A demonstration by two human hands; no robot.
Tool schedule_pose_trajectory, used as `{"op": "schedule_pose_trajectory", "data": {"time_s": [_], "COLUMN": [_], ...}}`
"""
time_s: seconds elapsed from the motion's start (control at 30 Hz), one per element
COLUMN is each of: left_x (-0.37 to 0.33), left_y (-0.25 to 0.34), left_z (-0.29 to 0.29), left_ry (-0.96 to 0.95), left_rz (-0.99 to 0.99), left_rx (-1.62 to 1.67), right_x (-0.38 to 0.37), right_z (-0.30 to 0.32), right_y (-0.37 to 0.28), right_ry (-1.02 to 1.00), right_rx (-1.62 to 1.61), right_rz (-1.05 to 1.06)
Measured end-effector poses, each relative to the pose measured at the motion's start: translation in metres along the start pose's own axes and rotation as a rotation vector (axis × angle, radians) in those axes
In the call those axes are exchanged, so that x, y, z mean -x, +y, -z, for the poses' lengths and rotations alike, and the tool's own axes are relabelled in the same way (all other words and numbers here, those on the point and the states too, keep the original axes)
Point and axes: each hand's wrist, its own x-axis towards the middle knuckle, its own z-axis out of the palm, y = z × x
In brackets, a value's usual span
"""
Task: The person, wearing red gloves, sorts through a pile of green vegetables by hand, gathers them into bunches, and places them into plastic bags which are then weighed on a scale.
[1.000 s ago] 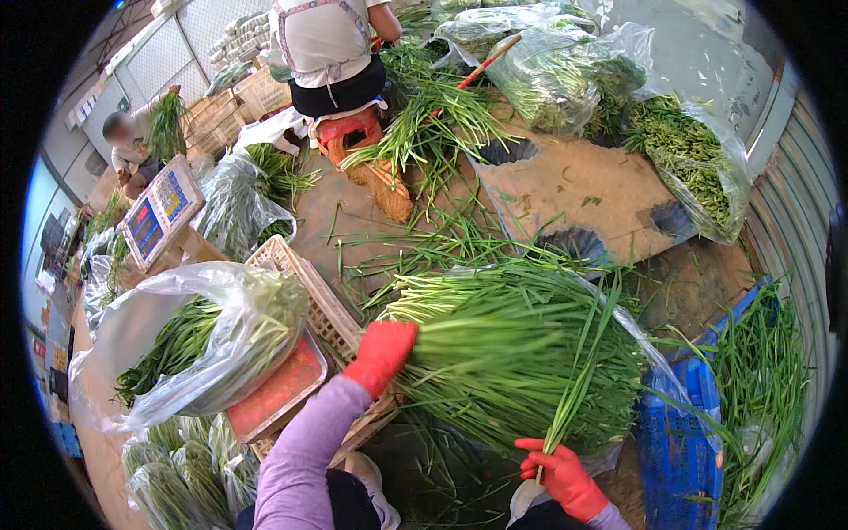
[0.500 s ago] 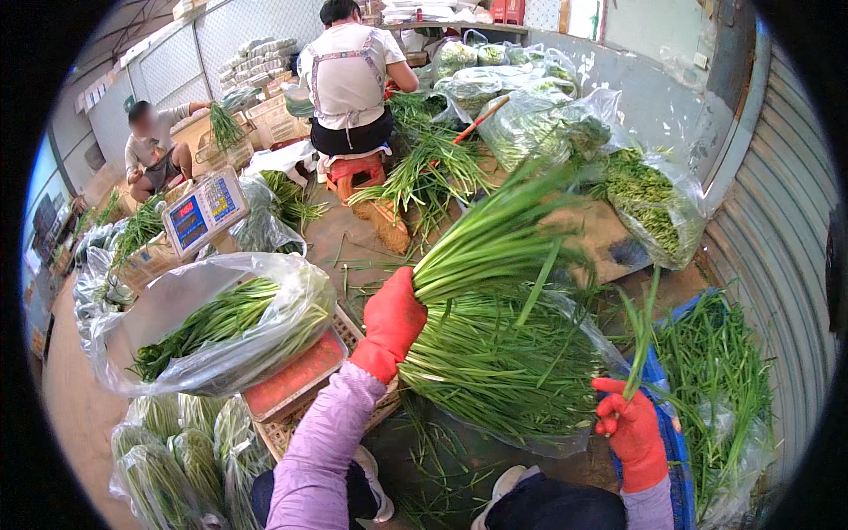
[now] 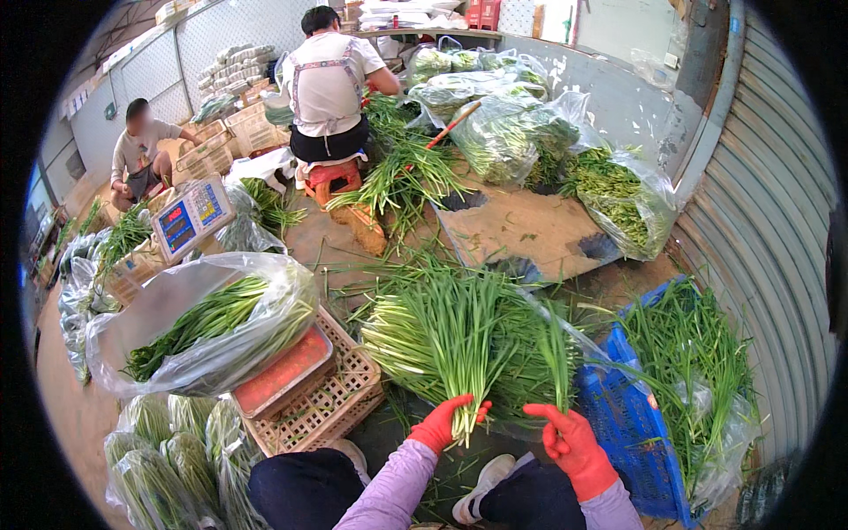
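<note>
My left hand (image 3: 435, 427), in a red glove, closes around the pale stem ends of a bunch of garlic chives (image 3: 464, 340). The bunch fans out away from me over a larger pile of chives (image 3: 389, 322) on plastic sheeting. To its right, my right hand (image 3: 579, 452), also gloved in red, grips a few chive blades (image 3: 558, 362) that stand up from its fingers. Its index finger points left, toward the bunch. A blue crate (image 3: 632, 433) right of this hand holds more loose chives (image 3: 698, 353) and clear plastic.
On the left, an open plastic bag of chives (image 3: 221, 318) sits on a scale (image 3: 283, 371) above a tan crate (image 3: 309, 402); its display (image 3: 192, 217) stands behind. Bagged bundles (image 3: 181, 446) lie near left. Two people work farther back. Cardboard (image 3: 521, 225) lies ahead, and a corrugated wall (image 3: 760, 221) rises right.
My left hand has brought the bunch down and right, from above the pile to just before me. My right hand has shifted left, still with its few blades.
</note>
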Motion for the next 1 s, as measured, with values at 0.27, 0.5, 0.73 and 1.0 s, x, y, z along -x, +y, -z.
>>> {"op": "schedule_pose_trajectory", "data": {"time_s": [0.27,0.5,0.73,1.0], "left_x": [0.025,0.014,0.053,-0.002], "left_y": [-0.039,-0.046,-0.055,-0.051], "left_z": [-0.03,-0.004,-0.028,-0.018], "left_ry": [-0.171,0.1,0.303,0.23], "left_rz": [-0.11,-0.093,-0.169,-0.274], "left_rx": [0.218,0.139,-0.379,-0.237], "right_x": [-0.044,-0.113,-0.15,-0.167], "right_z": [0.02,0.048,0.027,0.066], "right_y": [0.049,0.131,0.164,0.141], "right_ry": [0.272,0.614,0.538,0.582], "right_rx": [0.033,0.386,0.222,0.431], "right_rz": [-0.008,0.138,-0.01,0.116]}}
